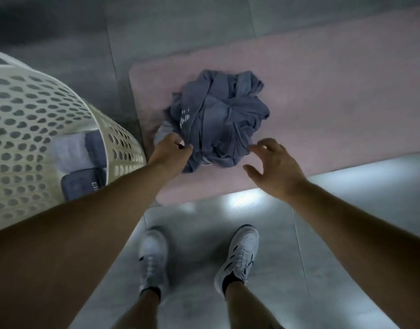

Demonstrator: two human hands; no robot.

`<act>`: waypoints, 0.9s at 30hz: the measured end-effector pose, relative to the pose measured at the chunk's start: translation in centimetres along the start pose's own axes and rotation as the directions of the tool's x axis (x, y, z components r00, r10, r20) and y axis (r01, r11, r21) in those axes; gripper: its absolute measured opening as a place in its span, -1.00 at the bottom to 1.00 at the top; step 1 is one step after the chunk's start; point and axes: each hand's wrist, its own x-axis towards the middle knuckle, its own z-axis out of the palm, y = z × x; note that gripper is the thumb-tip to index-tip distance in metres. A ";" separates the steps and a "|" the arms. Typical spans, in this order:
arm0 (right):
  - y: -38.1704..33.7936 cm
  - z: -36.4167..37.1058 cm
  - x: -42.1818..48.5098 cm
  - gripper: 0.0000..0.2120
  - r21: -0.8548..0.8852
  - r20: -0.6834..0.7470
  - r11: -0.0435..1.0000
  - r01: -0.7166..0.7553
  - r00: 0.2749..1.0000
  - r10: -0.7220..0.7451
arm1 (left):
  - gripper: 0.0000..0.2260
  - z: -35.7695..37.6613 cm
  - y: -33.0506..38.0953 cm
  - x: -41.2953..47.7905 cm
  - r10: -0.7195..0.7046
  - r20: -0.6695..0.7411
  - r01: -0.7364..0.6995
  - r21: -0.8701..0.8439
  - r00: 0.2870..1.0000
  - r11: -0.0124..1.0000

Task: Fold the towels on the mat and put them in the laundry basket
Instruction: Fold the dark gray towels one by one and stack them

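Observation:
A crumpled heap of blue-grey towels (218,119) lies on the left end of a pink mat (323,96). My left hand (172,150) pinches the near left edge of the heap, fingers curled into the cloth. My right hand (273,166) hovers at the heap's near right edge with fingers spread, fingertips just touching the cloth or very close to it. A cream perforated laundry basket (26,119) stands on the left. Folded towels (82,167), light and dark, lie inside the basket.
The mat lies on a grey tiled floor (204,233) with a bright light reflection near its front edge. My two feet in white trainers (240,255) stand just in front of the mat. The basket's wall is close to my left forearm.

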 end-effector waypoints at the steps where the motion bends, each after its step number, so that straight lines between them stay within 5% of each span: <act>1: 0.7 0.7 1.8 -0.54 0.017 -0.011 1.000 0.007 1.000 -0.007 | -0.73 1.2 -0.3 1.3 -0.007 -0.021 0.007 0.002 1.000 1.000; 4: 2.6 3.1 7.4 -0.52 0.094 -0.021 0.996 0.009 1.000 -0.007 | -0.71 3.9 -1.0 5.8 0.021 -0.091 -0.016 0.056 0.996 0.998; 8: 4.6 6.7 15.3 -0.34 0.165 -0.035 0.986 -0.002 0.999 0.008 | -0.35 5.5 -1.1 12.4 0.030 -0.065 -0.021 0.138 0.997 0.990; 12: 5.8 8.4 22.2 -0.20 0.204 0.138 0.974 -0.096 0.988 0.068 | -0.20 6.6 -0.8 17.2 0.007 0.010 -0.008 0.169 1.000 0.986; 14: 6.1 9.3 24.3 -0.22 0.238 0.185 0.965 -0.114 0.980 0.070 | -0.24 7.1 -0.5 18.3 0.044 -0.010 -0.040 0.243 0.999 0.969; 19: 5.9 10.0 25.4 -0.71 0.318 0.104 0.948 -0.016 0.994 -0.019 | -0.47 8.5 0.0 18.8 0.170 -0.017 -0.156 0.323 0.985 0.933; 24: 5.4 9.7 24.0 -0.76 0.297 -0.039 0.952 0.073 0.997 -0.065 | -0.89 8.9 -0.4 19.4 0.137 -0.210 -0.147 -0.033 0.968 0.989; 27: 5.4 9.7 22.2 -0.78 0.307 -0.119 0.946 0.100 0.991 -0.066 | -0.84 9.0 0.2 17.7 0.140 -0.250 -0.187 -0.173 0.958 0.967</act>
